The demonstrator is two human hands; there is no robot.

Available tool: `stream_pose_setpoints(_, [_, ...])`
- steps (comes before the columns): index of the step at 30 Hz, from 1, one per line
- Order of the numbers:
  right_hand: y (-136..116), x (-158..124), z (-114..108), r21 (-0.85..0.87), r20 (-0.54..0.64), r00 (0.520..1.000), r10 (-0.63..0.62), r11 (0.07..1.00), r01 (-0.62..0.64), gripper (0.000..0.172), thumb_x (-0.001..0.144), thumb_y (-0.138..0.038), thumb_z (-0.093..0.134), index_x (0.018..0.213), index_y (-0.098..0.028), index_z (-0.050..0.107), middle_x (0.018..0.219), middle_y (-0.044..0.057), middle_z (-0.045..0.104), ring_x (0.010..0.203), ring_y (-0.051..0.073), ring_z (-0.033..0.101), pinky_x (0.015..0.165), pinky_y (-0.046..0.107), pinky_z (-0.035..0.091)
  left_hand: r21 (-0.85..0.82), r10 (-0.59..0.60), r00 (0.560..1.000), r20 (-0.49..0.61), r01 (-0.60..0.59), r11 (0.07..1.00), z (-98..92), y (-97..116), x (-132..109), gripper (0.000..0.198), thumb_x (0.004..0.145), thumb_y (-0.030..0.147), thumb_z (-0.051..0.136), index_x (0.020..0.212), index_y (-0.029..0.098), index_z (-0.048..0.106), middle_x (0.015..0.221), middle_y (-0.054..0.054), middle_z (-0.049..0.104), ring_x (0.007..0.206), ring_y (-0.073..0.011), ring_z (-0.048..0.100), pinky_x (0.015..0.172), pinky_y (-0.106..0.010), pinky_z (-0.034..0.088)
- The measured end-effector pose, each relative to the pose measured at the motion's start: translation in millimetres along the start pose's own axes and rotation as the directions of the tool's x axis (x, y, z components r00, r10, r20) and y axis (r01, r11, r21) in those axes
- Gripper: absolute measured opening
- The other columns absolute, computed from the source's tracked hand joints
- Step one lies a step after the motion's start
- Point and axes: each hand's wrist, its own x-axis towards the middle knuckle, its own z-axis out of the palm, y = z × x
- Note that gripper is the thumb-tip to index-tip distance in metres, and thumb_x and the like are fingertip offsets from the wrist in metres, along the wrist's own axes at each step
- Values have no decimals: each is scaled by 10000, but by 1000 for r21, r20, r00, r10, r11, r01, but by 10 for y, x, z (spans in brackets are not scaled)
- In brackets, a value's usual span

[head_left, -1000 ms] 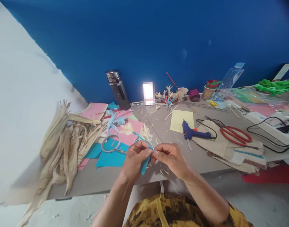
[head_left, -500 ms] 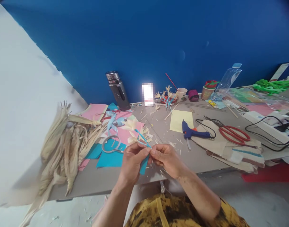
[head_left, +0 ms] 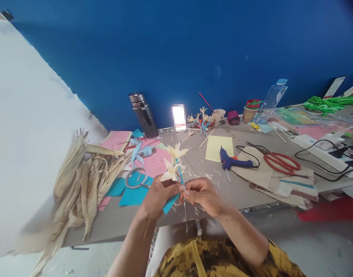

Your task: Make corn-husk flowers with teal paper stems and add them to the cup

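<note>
Both hands meet at the middle of the table's front edge, pinching the stem of a handmade husk flower spray (head_left: 178, 152). It has pale, pointed cream petals, and blue paper is wrapped around its upper stem. My left hand (head_left: 160, 195) is closed at the stem, and a blue paper strip (head_left: 170, 204) hangs from beneath its fingers. My right hand (head_left: 204, 196) closes thumb and fingers on the stem just beside it. Below the hands a thin, bare wire-like stem end (head_left: 185, 217) points down. Exactly which fingers grip the strip is hidden.
Dried corn husks (head_left: 87, 184) lie left, by blue paper (head_left: 133, 196) and a grey tape ring (head_left: 127, 181). A dark thermos (head_left: 144, 117) stands behind. Rightward are a blue glue gun (head_left: 235, 161), red-handled scissors (head_left: 282, 164), a power strip (head_left: 323, 152) and a plastic bottle (head_left: 271, 102).
The flower spray has turned more upright, its blooms now facing me. The blue strip has swung left, and the lower stem end now shows below my hands. The view has shifted slightly.
</note>
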Motion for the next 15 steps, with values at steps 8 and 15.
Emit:
stream_pose_setpoints(8, [-110,-66,-9,-3,116,993,35,999,-35,404,813,-521,748,737,-126,710,624,8,625,477,59,317,478,236,202,-30,24,994,103,-21,999,-121,-36,51,269,586,247,909,729,134,710,635,-3,649,588,-134,617,602,-253,490])
stream_pose_setpoints(15, [-131,-116,-50,-14,156,984,87,996,-85,443,809,-555,735,759,-117,696,616,-5,569,494,62,363,475,222,222,-106,78,989,123,-65,992,-28,-81,51,253,593,291,905,650,140,710,621,-4,647,505,-126,596,546,-273,487])
